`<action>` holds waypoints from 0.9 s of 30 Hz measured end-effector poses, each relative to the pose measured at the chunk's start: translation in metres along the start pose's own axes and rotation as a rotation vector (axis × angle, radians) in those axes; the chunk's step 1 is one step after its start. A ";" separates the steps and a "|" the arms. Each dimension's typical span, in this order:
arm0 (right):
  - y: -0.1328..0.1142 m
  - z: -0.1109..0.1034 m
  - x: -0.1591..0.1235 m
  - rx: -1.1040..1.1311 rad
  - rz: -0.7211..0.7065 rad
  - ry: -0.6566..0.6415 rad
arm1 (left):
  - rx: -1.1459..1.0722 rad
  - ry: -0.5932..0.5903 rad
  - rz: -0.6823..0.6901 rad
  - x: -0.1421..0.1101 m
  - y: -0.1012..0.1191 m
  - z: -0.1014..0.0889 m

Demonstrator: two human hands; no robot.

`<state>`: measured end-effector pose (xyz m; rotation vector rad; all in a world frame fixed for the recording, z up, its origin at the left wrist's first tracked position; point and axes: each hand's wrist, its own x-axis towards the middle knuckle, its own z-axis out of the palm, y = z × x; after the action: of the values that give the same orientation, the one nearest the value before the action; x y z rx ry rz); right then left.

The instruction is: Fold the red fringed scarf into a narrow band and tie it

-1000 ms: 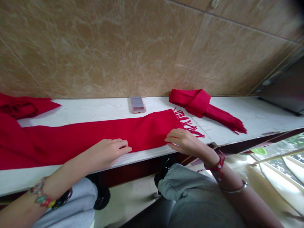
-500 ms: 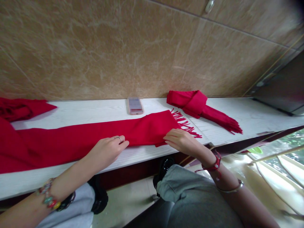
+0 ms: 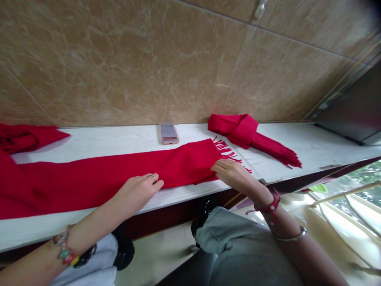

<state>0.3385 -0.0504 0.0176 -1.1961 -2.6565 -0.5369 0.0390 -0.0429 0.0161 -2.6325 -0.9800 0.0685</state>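
Note:
A long red scarf (image 3: pixel 89 178) lies stretched along a white ledge, its fringed end to the right. At its near edge, around the middle, my left hand (image 3: pixel 141 192) is closed on the cloth, with a ring on one finger. My right hand (image 3: pixel 230 172) pinches the near corner by the fringe, where the layers look slightly offset. Behind the fringe rests a second red scarf (image 3: pixel 235 127), folded into a knot-like wrap with its fringed tail pointing right.
A phone (image 3: pixel 168 133) lies on the white ledge (image 3: pixel 119 139) near the marbled tile wall (image 3: pixel 133 63). More bunched red cloth (image 3: pixel 26 137) sits at the far left. A dark grey box-like object (image 3: pixel 354 103) stands at the right end. Below the ledge are my legs and shoes.
My right hand has shifted slightly right along the scarf's near corner, toward the fringe. My left hand has moved a little toward me, and the cloth's near edge with it.

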 end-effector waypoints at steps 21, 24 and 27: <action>0.013 0.005 -0.007 0.117 0.015 0.014 | -0.122 -0.082 -0.086 0.002 -0.006 0.017; 0.014 0.014 -0.003 0.065 0.075 0.070 | -0.187 -0.087 -0.096 0.009 -0.028 0.035; 0.015 0.026 0.003 -0.044 0.131 0.169 | -0.152 -0.094 -0.116 0.017 -0.048 0.050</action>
<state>0.3472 -0.0295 -0.0014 -1.2666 -2.4186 -0.6463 0.0140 0.0164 -0.0145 -2.7234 -1.2123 0.0948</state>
